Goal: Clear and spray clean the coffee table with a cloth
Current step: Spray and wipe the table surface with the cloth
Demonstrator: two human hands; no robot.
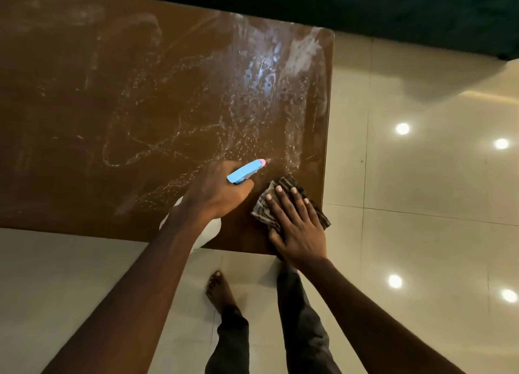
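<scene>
- Brown counter, droplet-speckled.
- My left hand grips the spray bottle, its white body mostly hidden behind my wrist.
- My right hand lies flat on the cloth, near corner.

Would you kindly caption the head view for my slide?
Left hand aims a blue spray bottle at the wet coffee table; right hand presses a cloth.

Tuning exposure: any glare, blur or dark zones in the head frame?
Head view: bluish glare on the wet table near its far right corner; bright lamp spots mirror off the floor; top strip is nearly black; left hand gripping the sprayer and right hand flat on the cloth look sharp.
</scene>
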